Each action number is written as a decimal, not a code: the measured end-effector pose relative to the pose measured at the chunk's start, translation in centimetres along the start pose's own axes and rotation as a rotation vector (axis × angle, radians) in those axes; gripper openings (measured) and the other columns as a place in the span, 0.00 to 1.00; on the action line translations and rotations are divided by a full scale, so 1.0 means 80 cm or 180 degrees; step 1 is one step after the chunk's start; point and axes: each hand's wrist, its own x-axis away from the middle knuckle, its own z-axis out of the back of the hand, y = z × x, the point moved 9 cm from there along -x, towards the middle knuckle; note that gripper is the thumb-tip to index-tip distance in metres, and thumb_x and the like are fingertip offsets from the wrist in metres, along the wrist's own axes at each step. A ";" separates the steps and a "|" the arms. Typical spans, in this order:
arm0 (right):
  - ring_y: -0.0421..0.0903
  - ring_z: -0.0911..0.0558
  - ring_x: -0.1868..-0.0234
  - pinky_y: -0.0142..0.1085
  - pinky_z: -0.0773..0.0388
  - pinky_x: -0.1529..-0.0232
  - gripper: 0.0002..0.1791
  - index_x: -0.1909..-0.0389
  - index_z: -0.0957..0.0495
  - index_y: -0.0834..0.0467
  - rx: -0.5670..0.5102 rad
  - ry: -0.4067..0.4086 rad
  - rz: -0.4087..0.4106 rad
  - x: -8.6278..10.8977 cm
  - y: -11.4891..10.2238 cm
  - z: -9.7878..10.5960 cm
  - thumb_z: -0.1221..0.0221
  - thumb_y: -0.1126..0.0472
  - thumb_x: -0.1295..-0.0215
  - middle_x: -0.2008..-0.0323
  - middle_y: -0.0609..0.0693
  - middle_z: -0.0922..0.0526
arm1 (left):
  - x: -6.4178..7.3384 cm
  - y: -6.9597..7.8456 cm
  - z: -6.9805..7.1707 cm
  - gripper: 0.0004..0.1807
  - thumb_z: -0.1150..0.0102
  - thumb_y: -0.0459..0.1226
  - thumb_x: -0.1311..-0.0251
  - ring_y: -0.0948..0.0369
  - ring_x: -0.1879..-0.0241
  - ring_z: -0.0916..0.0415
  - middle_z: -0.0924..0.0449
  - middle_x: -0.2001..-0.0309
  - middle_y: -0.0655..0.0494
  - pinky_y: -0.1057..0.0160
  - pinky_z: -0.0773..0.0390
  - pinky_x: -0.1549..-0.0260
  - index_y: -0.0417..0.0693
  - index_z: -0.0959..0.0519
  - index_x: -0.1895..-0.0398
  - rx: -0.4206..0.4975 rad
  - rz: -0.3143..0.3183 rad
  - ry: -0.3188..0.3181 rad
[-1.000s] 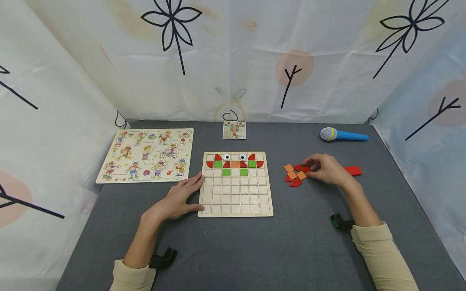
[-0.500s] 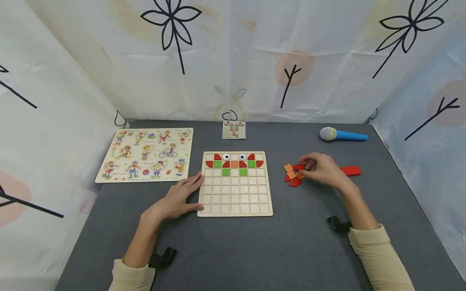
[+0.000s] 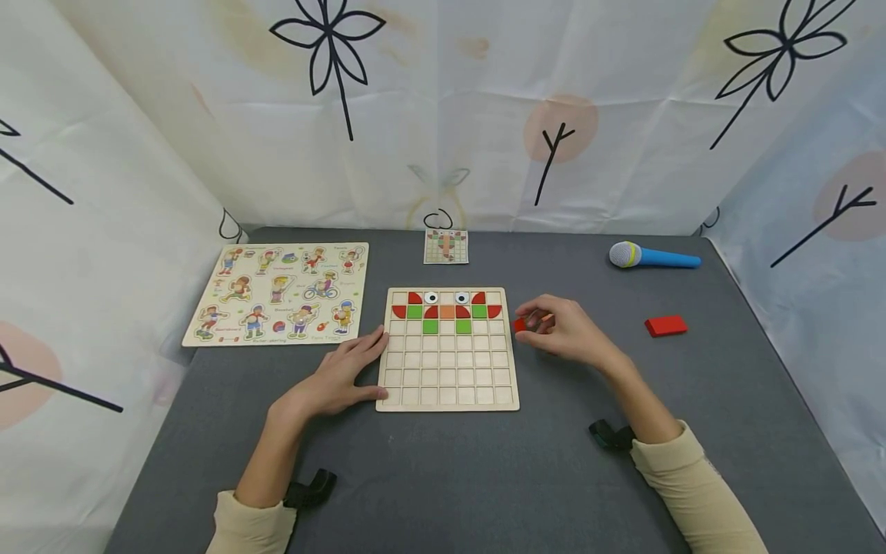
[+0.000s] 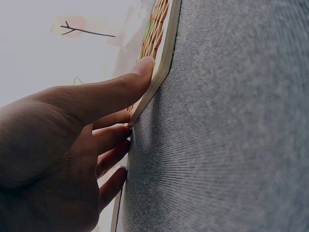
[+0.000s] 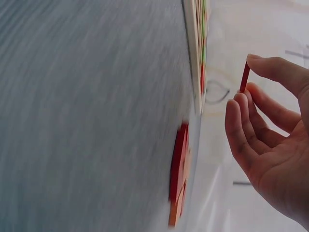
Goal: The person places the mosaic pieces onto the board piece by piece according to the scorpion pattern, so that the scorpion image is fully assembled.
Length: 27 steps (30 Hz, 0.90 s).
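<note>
The wooden grid board (image 3: 446,362) lies mid-table, with red, green, orange and eye tiles in its upper rows. My left hand (image 3: 342,377) rests along the board's left edge, its thumb and fingers spread wide; in the left wrist view the thumb (image 4: 125,87) touches the rim. Just beyond the board's right side, my right hand (image 3: 567,331) pinches a thin red tile (image 3: 520,325) between thumb and fingertips. That red tile (image 5: 245,77) appears edge-on in the right wrist view. Below it are loose red and orange tiles (image 5: 178,166), mostly hidden by the hand in the head view.
A pattern card (image 3: 446,248) stands behind the board. At the left is a puzzle board with child figures (image 3: 277,296). A toy microphone (image 3: 654,256) lies at the back right, with a red block (image 3: 667,326) in front of it. Printed curtains surround the table.
My right hand has left the spot over the tile pile and moved left towards the board, carrying a red tile. The red block now shows fully. My left hand has stayed put.
</note>
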 end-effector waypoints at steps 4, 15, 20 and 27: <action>0.47 0.14 0.59 0.35 0.14 0.57 0.19 0.44 0.15 0.67 -0.0086 -0.0121 0.0061 -0.010 -0.021 -0.018 0.26 0.65 0.34 0.57 0.58 0.12 | 0.000 0.000 0.000 0.53 0.26 0.48 0.32 0.36 0.15 0.48 0.51 0.10 0.43 0.24 0.43 0.25 0.44 0.45 0.12 -0.0010 0.0008 0.0000; 0.45 0.13 0.58 0.37 0.14 0.55 0.17 0.48 0.12 0.63 0.0286 -0.0549 0.0256 -0.041 -0.055 -0.068 0.25 0.61 0.35 0.56 0.54 0.09 | -0.001 0.000 -0.001 0.53 0.26 0.50 0.32 0.36 0.15 0.48 0.52 0.10 0.44 0.25 0.44 0.24 0.44 0.46 0.12 0.0014 0.0014 -0.0007; 0.42 0.15 0.61 0.37 0.17 0.55 0.15 0.50 0.12 0.61 0.0560 -0.0719 0.0220 -0.055 -0.060 -0.086 0.26 0.59 0.34 0.62 0.50 0.10 | -0.001 -0.001 -0.001 0.53 0.26 0.49 0.32 0.36 0.15 0.48 0.52 0.10 0.44 0.25 0.44 0.24 0.44 0.45 0.12 0.0001 0.0019 -0.0007; 0.40 0.19 0.65 0.38 0.19 0.55 0.12 0.54 0.13 0.62 0.0708 -0.0814 0.0239 -0.065 -0.064 -0.101 0.26 0.61 0.35 0.64 0.51 0.11 | -0.001 -0.001 -0.001 0.53 0.26 0.50 0.32 0.36 0.15 0.48 0.52 0.10 0.44 0.25 0.44 0.24 0.44 0.45 0.12 0.0004 0.0005 -0.0006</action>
